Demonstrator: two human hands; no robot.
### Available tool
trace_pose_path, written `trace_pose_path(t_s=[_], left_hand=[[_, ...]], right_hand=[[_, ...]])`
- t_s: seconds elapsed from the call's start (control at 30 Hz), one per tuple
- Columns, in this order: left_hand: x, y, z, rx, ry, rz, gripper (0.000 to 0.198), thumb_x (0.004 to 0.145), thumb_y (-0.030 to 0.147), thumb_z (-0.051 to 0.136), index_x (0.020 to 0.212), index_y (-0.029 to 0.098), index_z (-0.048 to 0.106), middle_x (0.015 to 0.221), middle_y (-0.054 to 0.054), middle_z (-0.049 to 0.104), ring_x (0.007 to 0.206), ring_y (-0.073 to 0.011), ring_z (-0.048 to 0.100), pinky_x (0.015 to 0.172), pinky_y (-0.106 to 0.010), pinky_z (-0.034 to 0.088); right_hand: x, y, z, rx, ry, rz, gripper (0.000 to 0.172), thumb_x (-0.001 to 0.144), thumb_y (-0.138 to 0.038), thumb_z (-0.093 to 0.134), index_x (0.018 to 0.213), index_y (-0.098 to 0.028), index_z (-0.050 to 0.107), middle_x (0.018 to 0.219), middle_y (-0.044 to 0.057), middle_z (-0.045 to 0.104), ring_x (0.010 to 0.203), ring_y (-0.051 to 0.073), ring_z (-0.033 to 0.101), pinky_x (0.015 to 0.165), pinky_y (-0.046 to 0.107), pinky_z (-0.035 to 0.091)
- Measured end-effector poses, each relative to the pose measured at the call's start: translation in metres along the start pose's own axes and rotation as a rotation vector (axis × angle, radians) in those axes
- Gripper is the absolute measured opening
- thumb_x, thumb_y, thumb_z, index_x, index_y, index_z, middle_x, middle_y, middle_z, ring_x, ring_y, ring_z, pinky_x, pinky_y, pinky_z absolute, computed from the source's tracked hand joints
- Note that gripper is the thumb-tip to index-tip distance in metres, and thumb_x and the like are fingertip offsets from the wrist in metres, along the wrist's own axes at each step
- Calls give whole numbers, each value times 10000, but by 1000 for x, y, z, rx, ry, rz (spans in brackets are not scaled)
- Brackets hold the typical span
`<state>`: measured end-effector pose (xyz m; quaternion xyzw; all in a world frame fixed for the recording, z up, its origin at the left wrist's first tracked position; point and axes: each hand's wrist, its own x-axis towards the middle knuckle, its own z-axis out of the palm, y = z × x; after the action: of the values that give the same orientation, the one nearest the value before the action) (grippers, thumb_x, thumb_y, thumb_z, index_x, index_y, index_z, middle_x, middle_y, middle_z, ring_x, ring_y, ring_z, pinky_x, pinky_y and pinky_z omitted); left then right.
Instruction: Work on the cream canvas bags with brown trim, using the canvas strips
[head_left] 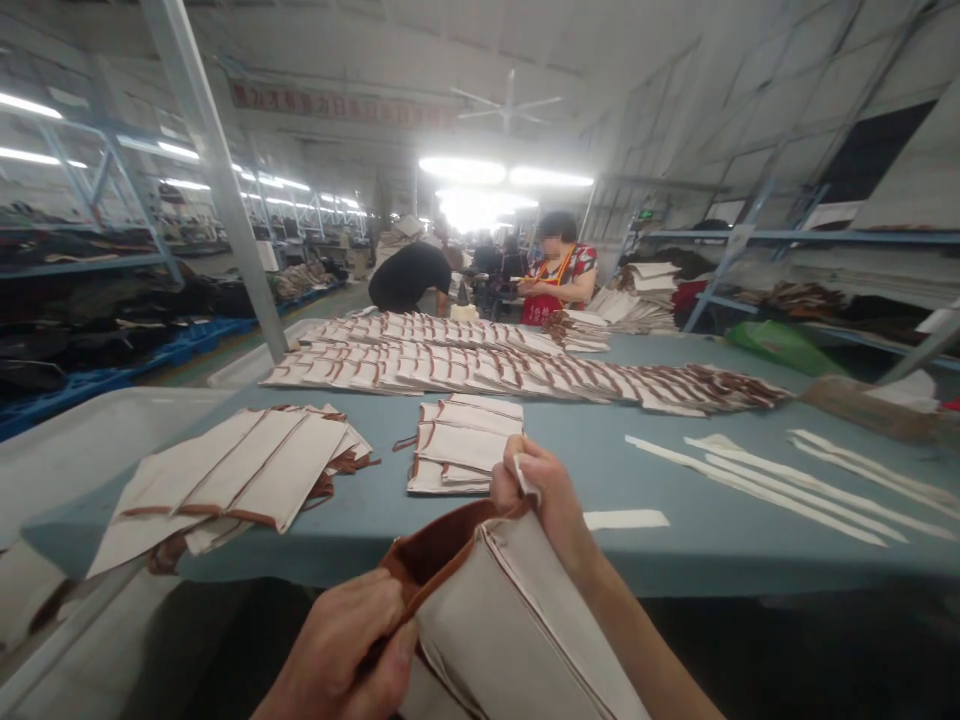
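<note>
An off-white fabric bag [525, 610] with brown edging and a brown inside is held up in front of me, its mouth spread. My left hand [349, 640] is closed on the near left part of the rim. At the far right corner, my right hand [551, 500] pinches the rim, with a small white bit of material [527, 478] showing by the fingers. Just beyond lies a short stack of off-white pieces with brown edging [469, 440]. A larger fanned pile of similar pieces [247, 465] rests at the table's left.
Long overlapping rows of off-white and brown pieces [450, 370] cross the blue-green table [585, 440]. Several pale strips [757, 490] lie at right, near a green bag [784, 345]. A metal post [217, 170] rises at left. Across the table is a person in a red apron [559, 275].
</note>
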<state>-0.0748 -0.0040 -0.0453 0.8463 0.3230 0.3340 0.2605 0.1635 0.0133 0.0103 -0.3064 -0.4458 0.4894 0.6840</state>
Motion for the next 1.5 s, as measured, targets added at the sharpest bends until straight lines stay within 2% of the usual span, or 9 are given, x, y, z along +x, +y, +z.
trace_pose_path(t_s=[0.1,0.17,0.23,0.33,0.43,0.57,0.93,1.13,1.5], left_hand=[[7,-3,-6,-37,13,-95,376,1036,383,470,1348,315,670,1360,-49,700,1269,-277,608,1128,-355,464],[20,0,-10,-102,-51,-95,420,1037,383,476,1431,321,606,1468,-36,636,1351,-271,559,1181,-358,411],[40,8,-11,-201,-172,-24,385,1028,378,481,1354,270,653,1400,-66,670,1297,-269,588,1152,-351,427],[72,21,-4,-362,-257,10,293,983,367,500,1073,181,708,1094,-78,720,1039,-237,636,968,-307,495],[92,27,9,-469,-387,-96,219,908,350,556,878,162,664,849,-15,636,799,-175,551,754,-255,456],[103,24,25,-644,-523,-255,229,880,379,605,805,165,577,732,39,493,674,-122,414,626,-229,353],[120,8,45,-711,-544,-380,357,928,476,641,782,152,612,733,36,467,668,-115,363,620,-236,308],[128,5,52,-803,-581,-449,486,868,604,710,827,120,689,755,13,524,686,-120,404,619,-232,308],[136,1,57,-771,-550,-429,385,900,482,687,798,111,710,736,-5,578,679,-124,453,618,-225,350]], right_hand=[[-6,-2,4,-23,-56,34,290,878,-357,602,672,-226,445,522,-75,380,487,104,244,476,236,198],[-8,0,2,-60,-100,54,293,887,-370,602,675,-224,462,523,-71,397,485,106,256,485,242,220],[-10,4,-4,-77,-120,76,301,890,-386,610,678,-224,469,518,-73,403,477,105,260,493,247,239],[-10,11,-18,-44,-111,119,322,890,-419,618,688,-232,450,504,-87,375,468,101,245,495,247,236],[-11,17,-34,-64,-54,141,339,885,-447,622,694,-238,435,502,-85,372,468,106,249,476,244,214],[-10,32,-53,-112,-8,158,322,899,-449,607,712,-234,457,519,-72,401,482,114,266,465,244,216],[-6,58,-76,-83,32,192,320,909,-449,603,715,-229,472,539,-64,432,497,117,301,483,247,244],[-2,72,-82,-87,54,201,359,907,-507,592,711,-237,460,523,-70,416,495,121,327,483,241,270],[-2,77,-77,-136,69,180,336,950,-448,544,707,-228,468,539,-73,425,485,113,332,507,250,303]])
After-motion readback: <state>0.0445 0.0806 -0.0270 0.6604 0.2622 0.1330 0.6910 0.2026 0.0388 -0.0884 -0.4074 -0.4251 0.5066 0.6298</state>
